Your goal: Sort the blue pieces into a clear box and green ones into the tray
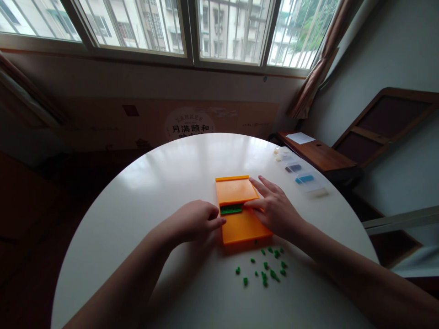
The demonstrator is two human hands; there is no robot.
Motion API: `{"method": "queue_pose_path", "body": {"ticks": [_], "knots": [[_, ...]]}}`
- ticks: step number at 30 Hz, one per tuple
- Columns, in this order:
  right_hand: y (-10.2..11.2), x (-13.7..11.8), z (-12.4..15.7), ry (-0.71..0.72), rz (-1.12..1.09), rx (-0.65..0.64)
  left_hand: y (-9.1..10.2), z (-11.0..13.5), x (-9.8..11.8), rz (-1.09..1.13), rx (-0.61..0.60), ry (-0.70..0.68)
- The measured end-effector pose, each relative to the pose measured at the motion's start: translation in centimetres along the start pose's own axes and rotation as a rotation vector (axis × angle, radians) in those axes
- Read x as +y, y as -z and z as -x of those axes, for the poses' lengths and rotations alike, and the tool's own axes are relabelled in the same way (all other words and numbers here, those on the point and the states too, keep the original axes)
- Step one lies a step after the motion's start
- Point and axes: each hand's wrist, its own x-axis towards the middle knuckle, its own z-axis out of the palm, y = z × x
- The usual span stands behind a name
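An orange flat box lies on the round white table, its orange sliding lid pushed toward the far side. The gap between them shows green bricks inside. My left hand is curled against the box's left edge, thumb touching it. My right hand rests on the right side of the box, fingers stretched out, thumb at the lid's near edge. Several small green pieces lie loose on the table just in front of the box.
Clear plastic bags with small parts, one holding blue pieces, lie at the table's right rim. Beyond the rim stand a wooden side table with a paper on it and a folded brown frame. Windows fill the far wall.
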Motion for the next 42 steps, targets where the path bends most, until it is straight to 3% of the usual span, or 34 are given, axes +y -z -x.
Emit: {"method": "queue_pose_path", "body": {"ticks": [6,8,10,12,15,17,28,42], "knots": [[1.8,1.3,0.3,-0.027,0.028,0.145,0.0,-0.1,-0.1,0.002,-0.025,0.0],[3.1,2.4,0.7,-0.077,0.008,0.128,0.0,-0.2,-0.2,-0.002,-0.025,0.001],[4.5,3.5,1.2,-0.153,-0.036,0.003,-0.1,-0.2,-0.2,0.0,-0.028,0.005],[5.7,4.4,1.8,-0.195,-0.065,-0.22,-0.1,-0.2,-0.2,0.011,-0.03,0.012],[6.6,5.1,2.7,-0.14,-0.138,-0.487,-0.1,-0.2,-0.2,0.031,-0.033,0.015],[6.7,5.0,3.0,-0.103,-0.149,-0.553,-0.1,-0.3,-0.3,0.03,-0.038,0.019],[6.6,3.2,2.5,-0.117,-0.058,-0.613,0.0,-0.4,-0.3,0.023,-0.064,0.022],[5.5,2.8,2.1,-0.101,-0.014,-0.476,0.0,-0.5,-0.3,0.005,-0.057,0.013]]}}
